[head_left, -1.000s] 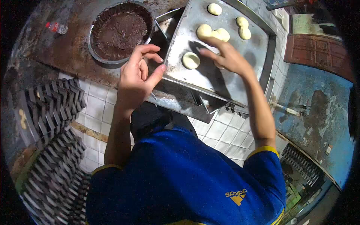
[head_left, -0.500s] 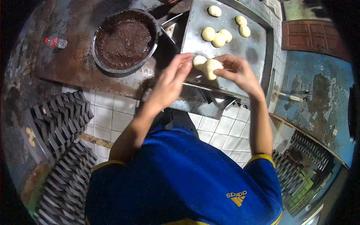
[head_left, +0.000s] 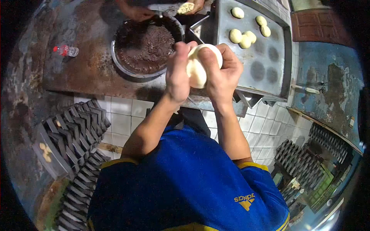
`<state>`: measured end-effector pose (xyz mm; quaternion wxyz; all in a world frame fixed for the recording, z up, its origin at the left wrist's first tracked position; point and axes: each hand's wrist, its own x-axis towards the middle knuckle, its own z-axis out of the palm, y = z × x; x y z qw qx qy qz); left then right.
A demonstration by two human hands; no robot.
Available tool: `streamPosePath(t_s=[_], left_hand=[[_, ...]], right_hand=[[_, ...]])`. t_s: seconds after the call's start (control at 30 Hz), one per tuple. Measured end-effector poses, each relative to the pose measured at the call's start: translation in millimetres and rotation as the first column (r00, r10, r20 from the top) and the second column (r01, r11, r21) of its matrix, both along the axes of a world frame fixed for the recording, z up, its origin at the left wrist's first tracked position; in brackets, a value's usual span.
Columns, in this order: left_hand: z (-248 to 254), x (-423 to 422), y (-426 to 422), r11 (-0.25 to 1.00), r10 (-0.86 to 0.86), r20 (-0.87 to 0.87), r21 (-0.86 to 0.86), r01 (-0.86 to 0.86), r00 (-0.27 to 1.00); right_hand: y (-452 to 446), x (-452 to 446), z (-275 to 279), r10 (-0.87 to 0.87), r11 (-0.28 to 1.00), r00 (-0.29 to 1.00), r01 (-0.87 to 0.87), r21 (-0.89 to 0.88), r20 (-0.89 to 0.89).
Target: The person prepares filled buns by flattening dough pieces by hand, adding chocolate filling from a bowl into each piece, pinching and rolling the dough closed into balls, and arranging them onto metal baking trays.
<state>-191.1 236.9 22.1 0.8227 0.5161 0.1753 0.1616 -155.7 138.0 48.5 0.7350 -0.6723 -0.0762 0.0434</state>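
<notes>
Pale dough (head_left: 196, 75) is squeezed between my two hands, in front of the tray and beside the bowl. My right hand (head_left: 226, 71) is closed on it, with the thumb pressed across the dough and the fingers behind. My left hand (head_left: 178, 75) is against the dough's left side. Its fingers point up and are partly blurred. Several pale dough balls (head_left: 237, 12) lie on the metal tray (head_left: 266, 57), some of them touching one another.
A large round bowl (head_left: 127, 72) of dark brown paste (head_left: 154, 46) stands left of the tray. Another person's hand (head_left: 140, 14) reaches over its far rim; their other hand (head_left: 197, 5) holds a pale piece (head_left: 185, 8). A red-capped bottle (head_left: 66, 50) lies on the worn table (head_left: 83, 73).
My hands have lifted the dough off the tray and brought it left, closing around it. Another person's hands have appeared at the bowl. The view has shifted slightly.
</notes>
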Motion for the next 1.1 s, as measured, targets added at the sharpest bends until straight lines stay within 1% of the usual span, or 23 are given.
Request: streamPosePath(t_s=[0.07,0.1,0.17,0.3,0.37,0.4,0.43,0.47,0.5,0.53,0.57,0.63,0.7,0.73,0.77,0.8,0.83,0.87,0.9,0.97,1.0,1.03,1.1], left_hand=[[-16,-9,30,0.914,-0.279,0.332,-0.195,0.355,0.901],[4,-14,39,0.937,-0.317,0.321,-0.037,0.346,0.893],[12,-22,51,0.967,-0.237,0.182,-0.05,0.25,0.954],[0,-30,77,0.989,-0.126,0.145,-0.059,0.135,0.981],[-3,-30,83,0.968,0.002,0.076,-0.25,0.017,0.997],[1,-31,92,0.967,-0.05,0.014,-0.25,0.052,0.999],[-36,-30,105,0.984,-0.092,0.291,0.176,0.041,0.952],[-65,-38,109,0.953,-0.302,0.189,0.077,0.293,0.934],[-70,-42,106,0.929,-0.354,0.176,0.181,0.323,0.918],[-74,-51,100,0.898,-0.358,0.175,0.333,0.287,0.917],[-77,-59,96,0.875,-0.378,0.161,0.385,0.295,0.912],[-86,-71,99,0.841,-0.459,0.062,0.353,0.411,0.886],[-100,-80,106,0.817,-0.51,-0.015,0.306,0.489,0.86],[-107,-89,108,0.818,-0.428,-0.054,0.402,0.411,0.902],[-118,-101,111,0.8,-0.339,-0.083,0.498,0.334,0.937],[-152,-110,121,0.779,-0.4,-0.099,0.488,0.395,0.911],[-152,-115,128,0.776,-0.402,-0.106,0.488,0.4,0.909],[-148,-121,133,0.859,-0.296,-0.097,0.409,0.309,0.95],[-154,-126,147,0.892,-0.239,-0.141,0.359,0.275,0.961],[-174,-141,183,0.975,-0.157,-0.254,0.115,0.191,0.954],[-182,-149,200,0.992,-0.123,-0.275,-0.036,0.118,0.953],[-190,-157,211,0.925,-0.047,-0.229,-0.376,-0.044,0.972],[-154,-150,226,0.973,-0.073,-0.122,-0.227,0.043,0.99]], right_hand=[[10,0,4,0.072,0.987,0.996,-0.064,0.145,-0.05],[15,0,1,0.093,0.987,0.996,-0.093,0.135,0.005],[31,-7,7,0.094,0.996,0.995,-0.094,0.004,0.02],[56,-12,9,0.124,0.991,0.991,-0.121,0.055,-0.058],[59,-13,19,0.317,0.947,0.935,-0.301,0.115,-0.16],[55,-14,35,0.411,0.909,0.872,-0.415,0.044,-0.266],[53,-15,44,0.499,0.856,0.818,-0.516,0.016,-0.287],[54,-20,43,0.514,0.846,0.8,-0.532,0.03,-0.31],[55,-23,42,0.528,0.836,0.782,-0.547,0.043,-0.331],[52,-19,35,0.554,0.751,0.827,-0.546,-0.371,-0.096],[55,-22,35,0.51,0.662,0.86,-0.418,-0.622,-0.034],[46,-20,4,0.438,0.626,0.88,-0.446,-0.64,-0.184],[27,-24,-80,0.389,0.76,0.884,-0.466,-0.453,-0.258],[13,-28,-122,0.296,0.736,0.783,-0.552,-0.392,-0.547],[4,-39,-156,0.172,0.604,0.762,-0.582,-0.544,-0.624],[-24,-67,-240,0.205,0.106,0.912,-0.381,-0.918,-0.355],[-33,-82,-271,0.147,-0.131,0.87,-0.454,-0.881,-0.47],[-60,-96,-324,0.242,-0.269,0.81,-0.474,-0.838,-0.535],[-90,-119,-367,0.341,-0.126,0.844,-0.395,-0.91,-0.414],[-80,-134,-354,0.414,0.005,0.889,-0.217,-0.976,-0.196],[-75,-136,-343,0.415,0.01,0.887,-0.226,-0.974,-0.202],[-70,-134,-328,0.414,0.087,0.875,-0.312,-0.946,-0.251],[-46,-109,-292,0.424,0.16,0.857,-0.388,-0.908,-0.292]])
